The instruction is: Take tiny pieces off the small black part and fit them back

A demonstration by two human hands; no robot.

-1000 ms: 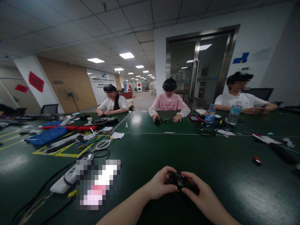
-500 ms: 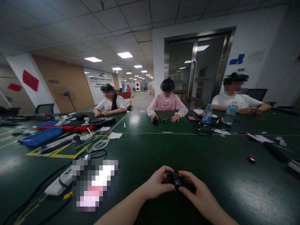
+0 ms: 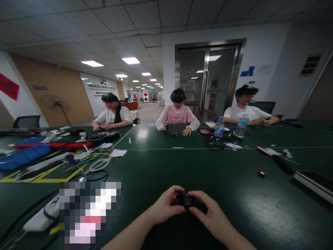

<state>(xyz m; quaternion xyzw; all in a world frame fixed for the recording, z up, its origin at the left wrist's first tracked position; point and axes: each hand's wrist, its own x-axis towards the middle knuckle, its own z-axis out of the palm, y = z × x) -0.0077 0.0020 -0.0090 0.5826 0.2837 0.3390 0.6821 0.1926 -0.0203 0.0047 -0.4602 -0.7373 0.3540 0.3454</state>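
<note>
A small black object with a clear or shiny middle is held low over the green table in front of me; its kind is too dark to make out. My left hand pinches its left end, thumb below and fingers above. On its right end my right hand closes in the same way, thumb at the near side and fingers over the far side. The fingers cover both ends of the object.
Left lie a white power strip, a blurred-out screen, cables and a blue tray. A small red-and-black item and a thick white-edged block are at right. Across sit three people, near two bottles.
My view has turned to the right, so the scene sits further left. Both hands keep their grip on the black object. Across the table, the pink-shirted person's hand has shifted.
</note>
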